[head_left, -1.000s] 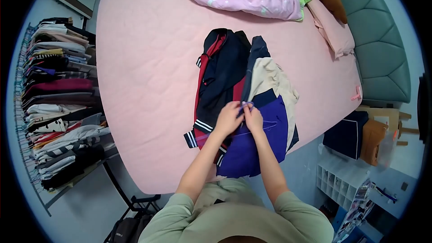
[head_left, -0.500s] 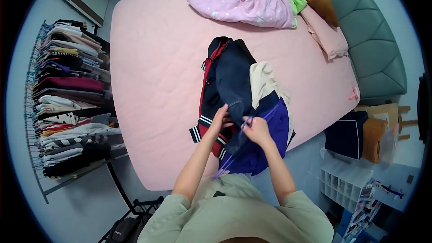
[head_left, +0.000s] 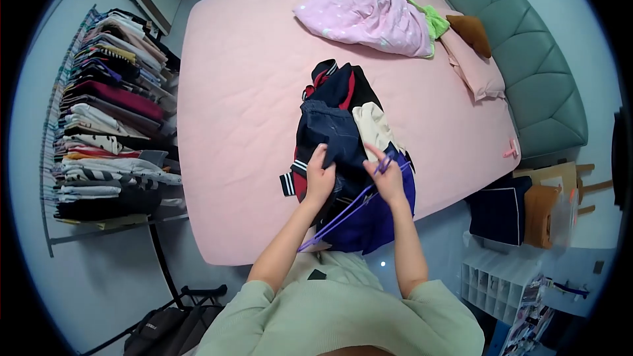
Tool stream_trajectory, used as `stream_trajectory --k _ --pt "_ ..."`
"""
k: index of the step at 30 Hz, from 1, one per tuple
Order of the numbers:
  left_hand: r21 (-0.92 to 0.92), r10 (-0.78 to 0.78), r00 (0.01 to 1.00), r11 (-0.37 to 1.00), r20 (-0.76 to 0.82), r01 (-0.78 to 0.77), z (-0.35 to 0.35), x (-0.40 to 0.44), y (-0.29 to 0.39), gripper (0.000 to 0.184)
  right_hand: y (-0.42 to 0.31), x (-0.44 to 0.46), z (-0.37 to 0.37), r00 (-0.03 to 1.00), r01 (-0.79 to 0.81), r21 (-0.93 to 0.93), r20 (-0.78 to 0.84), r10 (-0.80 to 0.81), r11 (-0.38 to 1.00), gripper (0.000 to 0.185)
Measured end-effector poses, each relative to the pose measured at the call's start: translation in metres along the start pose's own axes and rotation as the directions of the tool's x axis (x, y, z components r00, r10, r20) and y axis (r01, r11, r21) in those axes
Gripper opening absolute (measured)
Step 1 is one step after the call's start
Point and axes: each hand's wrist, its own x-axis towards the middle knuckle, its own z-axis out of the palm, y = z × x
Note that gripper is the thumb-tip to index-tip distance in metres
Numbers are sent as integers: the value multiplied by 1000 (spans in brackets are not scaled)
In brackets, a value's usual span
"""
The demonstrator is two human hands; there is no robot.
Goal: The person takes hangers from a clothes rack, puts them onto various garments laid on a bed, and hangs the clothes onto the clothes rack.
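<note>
Several garments lie in a pile on the pink bed (head_left: 231, 112). On top is a dark blue denim garment (head_left: 330, 128), its waistband toward the far side. Beside it are a cream garment (head_left: 374, 125), a purple garment (head_left: 369, 227) and a dark jacket (head_left: 341, 86) with red parts and striped cuffs. My right hand (head_left: 386, 175) is closed on a purple hanger (head_left: 343, 214), which slants down toward my lap. My left hand (head_left: 320, 178) is at the left part of the denim, thumb up, fingers curled at the cloth and partly hidden.
A clothes rack (head_left: 49, 158) full of hung clothes stands at the left. A pink polka-dot blanket (head_left: 369, 20), a brown cushion (head_left: 469, 34) and a pink pillow (head_left: 475, 69) lie at the far side. Storage bags (head_left: 500, 211) and a white organizer (head_left: 491, 283) are at the right.
The denim garment, earlier narrow and bunched, now lies spread wider over the pile. The hands have moved apart, and the purple hanger has gone with my right hand. The view has shifted.
</note>
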Motion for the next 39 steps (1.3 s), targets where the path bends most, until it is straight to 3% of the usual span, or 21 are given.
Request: stream_trajectory --k 2,4,5,6,8,9,12,13,14,15,16,17,18,20,22,26,28,32,34,35,39 --pt "175 199 968 958 153 -225 -3 -10 40 28 -19 4 -11 999 -23 -14 22 23 1000 45" --pt "98 195 903 963 384 -250 -2 -24 61 26 -23 6 -15 987 -79 -88 137 90 993 48" --pt "105 180 872 962 456 -253 -3 -31 62 26 -11 6 -13 989 103 -160 126 -83 982 54" --pt "112 161 835 960 526 -256 -4 -40 59 25 -38 4 -27 940 -25 -318 315 131 948 59" --pt "142 153 802 948 578 -283 -5 -58 47 26 -47 -6 -32 873 -23 -383 442 205 924 64" --pt "147 160 798 944 581 -296 -5 -66 41 27 -16 -12 -20 934 77 -349 352 55 934 56" --pt "88 112 803 976 586 -201 -3 -86 24 28 36 -11 1 929 -41 -39 365 52 998 42" --pt "57 89 806 987 585 -150 -2 -89 19 29 43 -14 9 965 -86 126 258 51 988 34" --pt "-67 300 795 948 527 -312 -2 -89 12 32 49 -17 16 983 -77 190 176 44 979 33" --pt "-216 93 830 976 550 34 -4 -90 6 28 51 -18 20 984 -77 196 170 43 978 34" --pt "-336 -108 790 864 603 375 -9 -92 4 25 52 -21 25 985 -78 203 164 45 976 35" --pt "-325 -302 743 756 597 568 -23 -85 0 27 53 -25 32 991 -62 209 131 34 976 35" --pt "-588 -294 820 583 492 562 -25 -89 -3 35 54 -30 40 995 -46 216 96 26 975 35" --pt "-602 -514 790 529 333 598 -36 -85 -27 46 41 -45 47 992 25 179 113 -46 983 34" --pt "-500 -662 637 427 395 753 -47 -71 -7 47 29 -56 58 960 161 86 217 -177 983 32" --pt "-90 -650 623 657 435 749 -56 -57 0 45 5 -65 64 913 295 -165 339 -227 941 25" --pt "-72 -696 689 691 201 719 -51 -58 5 25 3 -67 62 937 227 -68 289 -199 972 25" --pt "-219 -626 775 771 -87 598 -53 -63 -47 28 35 -60 54 965 -249 -143 49 258 958 55" --pt "-212 -589 788 806 -181 553 -67 -65 -53 31 68 -59 58 979 -201 -235 -19 202 951 71" --pt "-264 -611 768 786 -193 559 -76 -62 -57 33 75 -55 53 935 -274 -296 143 326 915 87" --pt "-338 -483 803 864 -350 373 -108 -49 -21 24 96 -53 70 859 -388 -525 91 503 758 97"
